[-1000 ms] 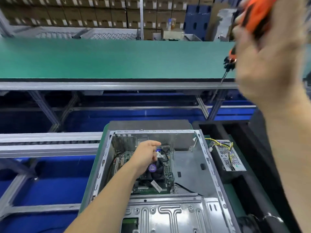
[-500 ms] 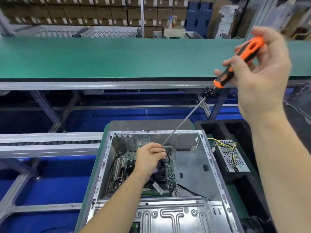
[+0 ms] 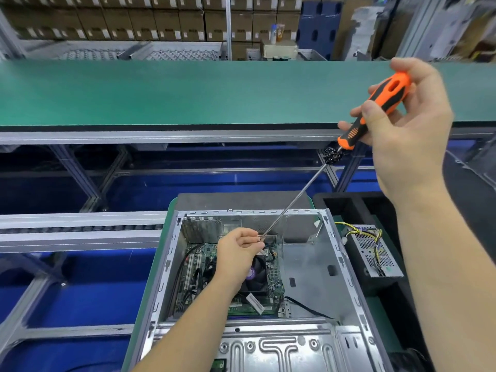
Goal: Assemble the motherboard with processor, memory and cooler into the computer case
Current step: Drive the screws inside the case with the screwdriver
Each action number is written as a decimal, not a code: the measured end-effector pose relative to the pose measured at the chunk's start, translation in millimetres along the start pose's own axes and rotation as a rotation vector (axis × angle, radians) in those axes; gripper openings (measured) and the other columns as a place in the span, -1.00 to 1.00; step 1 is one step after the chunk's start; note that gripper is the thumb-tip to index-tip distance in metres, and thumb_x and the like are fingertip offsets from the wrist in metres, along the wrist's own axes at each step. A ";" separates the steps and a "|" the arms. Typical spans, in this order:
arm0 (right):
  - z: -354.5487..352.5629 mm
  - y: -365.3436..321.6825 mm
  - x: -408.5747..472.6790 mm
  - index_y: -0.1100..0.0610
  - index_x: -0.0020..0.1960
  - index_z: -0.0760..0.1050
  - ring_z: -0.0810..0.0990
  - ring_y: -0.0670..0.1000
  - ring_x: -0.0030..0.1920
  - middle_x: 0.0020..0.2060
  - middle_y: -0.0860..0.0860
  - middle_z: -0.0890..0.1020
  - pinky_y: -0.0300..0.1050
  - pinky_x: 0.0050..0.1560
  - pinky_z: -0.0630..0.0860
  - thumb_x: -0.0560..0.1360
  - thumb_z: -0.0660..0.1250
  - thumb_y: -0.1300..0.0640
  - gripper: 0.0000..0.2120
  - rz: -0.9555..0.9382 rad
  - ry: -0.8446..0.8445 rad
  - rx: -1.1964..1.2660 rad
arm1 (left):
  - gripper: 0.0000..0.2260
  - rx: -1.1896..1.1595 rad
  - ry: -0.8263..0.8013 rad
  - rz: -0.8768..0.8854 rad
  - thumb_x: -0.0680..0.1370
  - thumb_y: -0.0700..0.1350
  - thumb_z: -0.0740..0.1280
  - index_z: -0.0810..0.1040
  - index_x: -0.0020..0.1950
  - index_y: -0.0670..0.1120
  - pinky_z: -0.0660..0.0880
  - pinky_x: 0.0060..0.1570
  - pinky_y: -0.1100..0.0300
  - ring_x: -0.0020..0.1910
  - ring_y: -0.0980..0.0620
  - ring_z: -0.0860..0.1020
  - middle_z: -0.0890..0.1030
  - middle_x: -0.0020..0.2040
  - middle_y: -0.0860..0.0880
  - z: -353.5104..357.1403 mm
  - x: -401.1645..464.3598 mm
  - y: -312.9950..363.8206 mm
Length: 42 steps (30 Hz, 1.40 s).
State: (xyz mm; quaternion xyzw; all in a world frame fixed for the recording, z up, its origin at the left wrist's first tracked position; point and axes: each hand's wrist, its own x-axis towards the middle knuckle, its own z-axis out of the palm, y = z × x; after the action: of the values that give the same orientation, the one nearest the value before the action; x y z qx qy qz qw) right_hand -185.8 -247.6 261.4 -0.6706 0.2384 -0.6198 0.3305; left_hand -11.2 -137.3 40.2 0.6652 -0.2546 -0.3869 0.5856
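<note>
An open metal computer case [image 3: 346, 285] lies in front of me with a green motherboard [image 3: 204, 272] seated in its left half. A black cooler fan [image 3: 257, 277] sits on the board, partly hidden by my left hand [image 3: 239, 256]. That hand is inside the case, its fingers pinching the tip of a long screwdriver shaft [image 3: 292, 205] near the board's far edge. My right hand [image 3: 408, 130] is raised high on the right and grips the screwdriver's orange and black handle [image 3: 375, 111]. The shaft slants down and left from handle to case.
A power supply [image 3: 375, 251] with yellow and black wires lies in a black foam tray [image 3: 357, 202] right of the case. A green conveyor belt [image 3: 174, 92] runs across behind. Aluminium frame rails [image 3: 80, 226] and blue flooring lie to the left. Cardboard boxes [image 3: 161, 20] stack at the back.
My right hand has come down and left with the screwdriver, swinging its tip down into the case. My left hand has lifted slightly off the cooler and taken the tip between its fingers.
</note>
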 end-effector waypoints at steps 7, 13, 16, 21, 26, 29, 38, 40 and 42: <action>3.0 1.9 -2.9 -0.11 0.24 0.43 0.68 0.12 -0.05 0.03 0.01 0.50 0.10 -0.09 0.70 0.54 0.32 0.32 -0.59 0.004 -0.015 0.017 | -0.82 0.026 0.016 0.004 0.42 -0.35 0.52 0.64 -0.09 -0.12 0.57 -0.13 0.32 -0.17 0.08 0.68 0.71 -0.20 -0.03 0.4 -0.5 2.0; 2.0 2.5 -1.4 -0.13 0.23 0.44 0.68 0.10 -0.06 0.02 -0.01 0.51 0.10 -0.09 0.70 0.53 0.32 0.32 -0.58 0.010 0.013 0.024 | -0.82 0.038 0.030 0.009 0.42 -0.34 0.52 0.64 -0.09 -0.11 0.58 -0.08 0.26 -0.16 0.09 0.68 0.71 -0.19 -0.03 -0.4 -1.2 2.0; 1.3 4.0 -0.8 -0.15 0.23 0.44 0.68 0.10 -0.05 0.03 0.00 0.51 0.10 -0.09 0.70 0.53 0.33 0.31 -0.57 0.012 0.010 0.018 | -0.82 0.030 0.033 0.012 0.43 -0.34 0.52 0.64 -0.09 -0.11 0.57 -0.10 0.28 -0.16 0.09 0.68 0.71 -0.19 -0.03 -0.5 -0.7 2.0; 1.1 5.5 -0.4 -0.17 0.22 0.44 0.69 0.10 -0.04 0.04 0.00 0.50 0.10 -0.10 0.70 0.53 0.33 0.30 -0.57 0.014 0.005 0.010 | -0.81 0.032 0.042 0.014 0.43 -0.34 0.51 0.64 -0.09 -0.09 0.56 -0.12 0.29 -0.17 0.11 0.68 0.71 -0.21 0.01 -0.6 0.3 0.7; -0.1 5.4 0.6 -0.14 0.23 0.44 0.68 0.10 -0.05 0.04 0.02 0.50 0.09 -0.09 0.70 0.54 0.32 0.31 -0.58 0.015 0.008 0.020 | -0.79 0.033 0.040 0.035 0.41 -0.39 0.51 0.63 -0.10 -0.12 0.57 -0.12 0.29 -0.19 0.12 0.66 0.71 -0.20 -0.01 -1.0 1.1 -0.2; -0.2 5.3 0.0 -0.11 0.25 0.43 0.68 0.09 -0.05 0.03 0.03 0.50 0.09 -0.08 0.70 0.54 0.32 0.32 -0.59 0.020 0.009 0.020 | -0.78 0.035 0.040 0.042 0.40 -0.40 0.51 0.63 -0.10 -0.11 0.56 -0.14 0.30 -0.22 0.14 0.65 0.70 -0.21 0.00 -0.7 1.2 -0.7; -0.7 6.2 0.2 -0.11 0.25 0.43 0.68 0.10 -0.03 0.04 0.02 0.50 0.09 -0.08 0.70 0.54 0.33 0.31 -0.59 0.019 0.007 0.009 | -0.80 0.149 0.028 0.104 0.42 -0.38 0.50 0.62 -0.12 -0.11 0.57 -0.12 0.31 -0.21 0.12 0.62 0.68 -0.18 -0.04 0.6 -0.7 0.0; -0.4 7.0 0.0 -0.13 0.24 0.44 0.69 0.11 -0.03 0.03 0.01 0.51 0.09 -0.08 0.70 0.54 0.33 0.31 -0.59 0.019 0.007 0.008 | -0.80 0.153 0.031 0.110 0.42 -0.39 0.50 0.62 -0.12 -0.12 0.57 -0.13 0.32 -0.22 0.13 0.61 0.68 -0.18 -0.04 0.3 -1.1 0.4; 0.1 7.6 -0.4 -0.15 0.24 0.44 0.69 0.11 -0.04 0.04 0.00 0.51 0.09 -0.09 0.70 0.54 0.32 0.30 -0.58 0.019 0.007 0.008 | -0.81 0.166 0.033 0.111 0.42 -0.38 0.50 0.62 -0.11 -0.11 0.57 -0.12 0.31 -0.19 0.09 0.62 0.68 -0.17 -0.04 0.1 -1.7 1.2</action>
State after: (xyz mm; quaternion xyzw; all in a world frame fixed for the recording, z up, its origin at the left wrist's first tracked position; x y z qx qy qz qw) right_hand -185.1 -252.4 255.5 -0.6649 0.2435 -0.6199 0.3381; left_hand -12.1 -136.3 41.8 0.7025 -0.3125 -0.3204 0.5533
